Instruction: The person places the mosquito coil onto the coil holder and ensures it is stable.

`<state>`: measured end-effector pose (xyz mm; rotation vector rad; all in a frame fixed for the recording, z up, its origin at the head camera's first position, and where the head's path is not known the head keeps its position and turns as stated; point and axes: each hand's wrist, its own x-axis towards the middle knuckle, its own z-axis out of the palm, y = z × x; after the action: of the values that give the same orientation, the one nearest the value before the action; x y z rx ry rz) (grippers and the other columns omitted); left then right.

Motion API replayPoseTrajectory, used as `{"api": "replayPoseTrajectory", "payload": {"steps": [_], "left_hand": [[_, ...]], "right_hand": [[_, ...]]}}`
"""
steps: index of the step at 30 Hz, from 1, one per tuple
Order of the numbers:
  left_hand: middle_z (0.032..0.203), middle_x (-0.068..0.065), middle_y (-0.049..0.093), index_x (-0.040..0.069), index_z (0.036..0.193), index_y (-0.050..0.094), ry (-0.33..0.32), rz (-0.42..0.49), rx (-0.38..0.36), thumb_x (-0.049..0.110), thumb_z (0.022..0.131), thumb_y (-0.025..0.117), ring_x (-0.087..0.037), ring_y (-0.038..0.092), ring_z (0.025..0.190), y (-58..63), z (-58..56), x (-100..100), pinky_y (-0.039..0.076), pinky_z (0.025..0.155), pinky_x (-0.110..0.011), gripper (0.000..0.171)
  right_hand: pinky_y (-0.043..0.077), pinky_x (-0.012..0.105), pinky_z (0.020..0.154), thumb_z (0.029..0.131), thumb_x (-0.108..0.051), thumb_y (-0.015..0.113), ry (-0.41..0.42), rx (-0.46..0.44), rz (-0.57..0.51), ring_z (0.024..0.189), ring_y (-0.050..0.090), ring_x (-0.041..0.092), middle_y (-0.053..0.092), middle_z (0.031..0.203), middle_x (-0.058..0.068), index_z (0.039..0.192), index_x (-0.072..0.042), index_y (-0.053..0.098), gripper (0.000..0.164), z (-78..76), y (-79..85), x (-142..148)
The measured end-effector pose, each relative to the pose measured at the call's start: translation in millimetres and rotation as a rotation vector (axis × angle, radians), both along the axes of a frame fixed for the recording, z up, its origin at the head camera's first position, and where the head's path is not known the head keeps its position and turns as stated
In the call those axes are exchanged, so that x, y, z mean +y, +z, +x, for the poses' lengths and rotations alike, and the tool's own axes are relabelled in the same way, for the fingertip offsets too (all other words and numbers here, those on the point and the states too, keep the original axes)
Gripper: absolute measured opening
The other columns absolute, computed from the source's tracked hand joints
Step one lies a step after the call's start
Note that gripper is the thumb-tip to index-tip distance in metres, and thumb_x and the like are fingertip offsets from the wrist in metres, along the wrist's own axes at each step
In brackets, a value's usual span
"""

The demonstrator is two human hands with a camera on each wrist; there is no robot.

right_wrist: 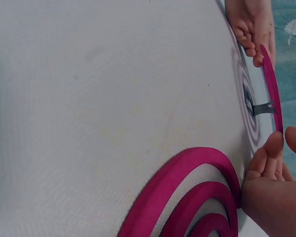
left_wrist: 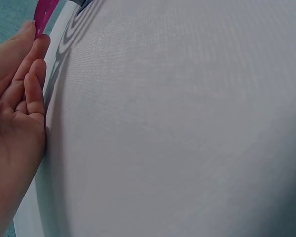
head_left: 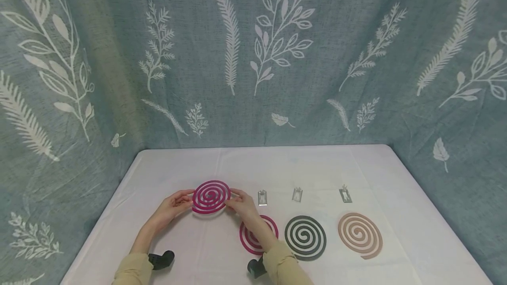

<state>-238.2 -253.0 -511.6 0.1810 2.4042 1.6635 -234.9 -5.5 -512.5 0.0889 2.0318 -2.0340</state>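
Observation:
A magenta mosquito coil (head_left: 211, 195) is held level between both hands, at the left middle of the table in the head view. My left hand (head_left: 171, 209) pinches its left edge between thumb and fingertips. On the opposite edge, the thumb and fingers of my right hand (head_left: 242, 206) grip the coil. A small metal stand (right_wrist: 262, 108) shows beneath the coil in the right wrist view, with its upright meeting the coil's underside. Another magenta coil (right_wrist: 207, 157) lies flat on the table, partly hidden by the right forearm in the head view.
A dark green coil (head_left: 305, 233) and a brown coil (head_left: 358, 233) lie flat to the right on the white-covered table (head_left: 214, 258). Behind them stand three metal pieces: one left (head_left: 262, 204), one middle (head_left: 294, 195), one right (head_left: 348, 200). Patterned curtain (head_left: 245, 113) surrounds the table.

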Motion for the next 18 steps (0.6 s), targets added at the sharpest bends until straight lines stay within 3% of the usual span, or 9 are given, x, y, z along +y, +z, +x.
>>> {"api": "replayPoseTrajectory", "payload": {"steps": [7, 18], "left_hand": [[0.11, -0.01, 0.061, -0.003, 0.134, 0.045, -0.002, -0.005, 0.01, 0.023, 0.092, 0.061, 0.003, 0.055, 0.092, -1.5, -0.1, -0.8, 0.046, 0.082, -0.01, 0.052], [0.107, -0.012, 0.062, 0.001, 0.135, 0.047, 0.029, -0.05, 0.008, 0.025, 0.092, 0.061, 0.004, 0.055, 0.091, 2.1, 5.7, 1.3, 0.044, 0.081, -0.01, 0.051]], "right_hand": [[0.046, 0.019, 0.066, 0.084, -0.015, 0.068, 0.003, 0.042, 0.019, 0.07, 0.06, 0.009, 0.062, 0.075, 0.0, 0.129, -0.002, 0.054, 0.049, 4.2, 2.9, 0.0], [0.044, 0.021, 0.065, 0.085, -0.012, 0.066, -0.045, -0.028, 0.02, 0.068, 0.055, 0.009, 0.059, 0.073, -0.003, 0.132, -0.004, 0.052, 0.05, 1.1, 2.0, -4.7]]}}
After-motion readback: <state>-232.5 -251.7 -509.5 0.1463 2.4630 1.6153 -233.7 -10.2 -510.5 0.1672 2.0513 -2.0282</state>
